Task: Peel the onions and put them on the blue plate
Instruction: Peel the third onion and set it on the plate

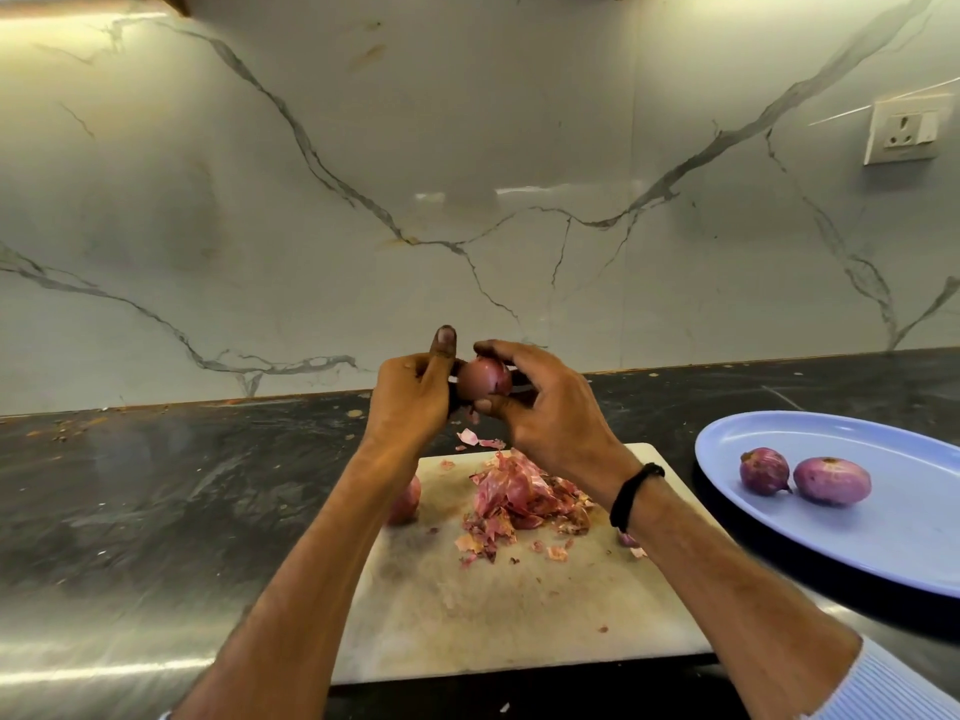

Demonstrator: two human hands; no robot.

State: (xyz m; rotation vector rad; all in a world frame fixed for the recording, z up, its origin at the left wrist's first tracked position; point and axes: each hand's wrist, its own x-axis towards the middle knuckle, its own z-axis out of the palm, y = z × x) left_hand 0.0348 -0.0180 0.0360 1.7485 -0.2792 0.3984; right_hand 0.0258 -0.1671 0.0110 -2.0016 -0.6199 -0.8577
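One cutting board (519, 615) lay nearest you, carrying a pile of skins (519, 498) and one onion (408, 504) partly hidden behind your left forearm. To the right, the blue plate (883, 543) held a peeled onion (764, 470) just beside a second peeled onion (831, 480). Beyond the skins, your left hand (410, 394) and right hand (550, 413) both gripped a raised onion (480, 379), fingers curled round it. Farthest, a wall socket (904, 129) sat on the marble backsplash.

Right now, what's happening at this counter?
A person is peeling onions. The left hand and right hand grip one onion above a cutting board heaped with skins. Two peeled onions lie on the blue plate; another onion waits on the board.
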